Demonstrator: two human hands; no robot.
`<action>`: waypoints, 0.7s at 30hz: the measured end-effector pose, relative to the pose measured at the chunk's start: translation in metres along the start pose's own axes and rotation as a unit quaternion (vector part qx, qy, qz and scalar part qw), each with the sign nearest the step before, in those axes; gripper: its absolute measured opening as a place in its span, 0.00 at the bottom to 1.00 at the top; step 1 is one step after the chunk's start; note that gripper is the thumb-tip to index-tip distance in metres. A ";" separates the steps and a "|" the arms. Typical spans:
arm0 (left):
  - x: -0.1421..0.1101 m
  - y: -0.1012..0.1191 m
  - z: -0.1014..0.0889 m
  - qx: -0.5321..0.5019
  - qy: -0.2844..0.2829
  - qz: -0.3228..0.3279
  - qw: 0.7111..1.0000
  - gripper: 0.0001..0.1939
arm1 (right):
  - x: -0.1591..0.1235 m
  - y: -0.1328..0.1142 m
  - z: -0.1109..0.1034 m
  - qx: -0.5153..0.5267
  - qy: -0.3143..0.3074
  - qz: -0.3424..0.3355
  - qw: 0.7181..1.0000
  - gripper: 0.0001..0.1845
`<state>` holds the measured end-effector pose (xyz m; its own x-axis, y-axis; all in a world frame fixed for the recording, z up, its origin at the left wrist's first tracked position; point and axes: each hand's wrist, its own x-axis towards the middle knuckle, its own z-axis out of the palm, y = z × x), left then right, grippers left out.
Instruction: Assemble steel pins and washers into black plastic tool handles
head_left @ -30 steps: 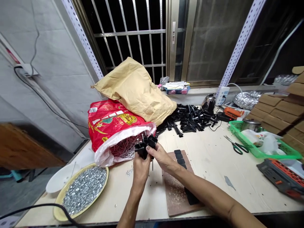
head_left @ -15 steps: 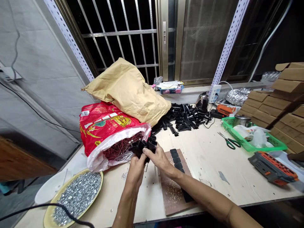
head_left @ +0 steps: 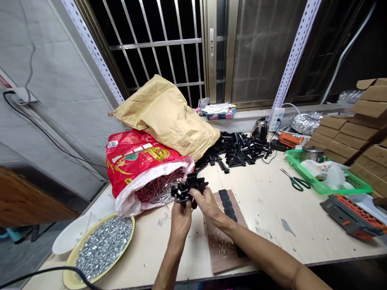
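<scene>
My left hand (head_left: 181,215) and my right hand (head_left: 208,205) are together over the table, both closed around a bunch of black plastic pieces (head_left: 183,192). The pieces point up and away from me; my fingers hide their lower ends. Just behind them is the open mouth of a red and white sack (head_left: 136,155), full of reddish and silvery long screws or nails (head_left: 160,187). To the right of my hands lies a brown board (head_left: 217,241), with a row of black square pads (head_left: 227,203) along it and pale crumbs on its surface.
A yellow bowl of small metal parts (head_left: 105,245) sits at left. Behind are a tan paper sack (head_left: 169,117) and a heap of black parts (head_left: 238,149). Rightward lie scissors (head_left: 296,181), a green basket (head_left: 329,189), an orange-black battery pack (head_left: 352,215) and cardboard boxes (head_left: 347,133).
The bunch of black pieces has turned and spread a little in my hands. The whole view has shifted slightly, so things appear further right.
</scene>
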<state>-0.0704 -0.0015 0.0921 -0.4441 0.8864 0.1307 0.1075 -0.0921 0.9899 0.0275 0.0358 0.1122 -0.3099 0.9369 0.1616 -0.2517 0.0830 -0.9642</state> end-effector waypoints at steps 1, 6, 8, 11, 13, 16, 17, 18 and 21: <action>0.000 0.001 0.001 0.042 0.011 0.020 0.999 0.22 | 0.001 0.002 0.002 0.019 -0.001 0.008 1.000 0.13; -0.002 0.014 0.004 0.157 0.004 0.029 0.987 0.24 | 0.008 0.018 0.004 0.161 0.041 0.021 0.986 0.18; -0.002 0.014 0.004 0.167 -0.011 0.028 0.985 0.25 | 0.007 0.024 0.004 0.158 0.043 0.007 0.986 0.20; 0.001 0.009 0.006 0.139 -0.005 0.070 0.988 0.30 | 0.003 0.030 0.003 0.109 0.054 -0.004 0.993 0.20; 0.004 0.006 0.007 0.086 -0.019 0.078 0.993 0.33 | 0.002 0.032 0.003 0.108 0.081 -0.006 0.991 0.21; 0.007 0.008 0.009 -0.050 -0.083 -0.047 0.994 0.31 | 0.001 0.034 0.003 0.102 0.105 -0.017 0.989 0.22; 0.008 0.009 0.010 -0.097 -0.095 -0.097 0.986 0.30 | 0.001 0.034 0.003 0.096 0.107 -0.017 0.989 0.23; 0.008 0.010 0.012 -0.134 -0.098 -0.133 0.977 0.30 | 0.002 0.035 0.003 0.092 0.109 -0.014 0.990 0.23; 0.009 0.013 0.017 -0.167 -0.058 -0.121 0.977 0.29 | 0.004 0.037 0.004 0.096 0.119 -0.002 0.988 0.22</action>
<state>-0.0575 0.0133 0.1050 -0.3149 0.9440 -0.0982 -0.2935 0.0016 0.9560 0.0135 0.0417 0.0785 -0.0900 0.9919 0.0901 -0.4285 0.0431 -0.9025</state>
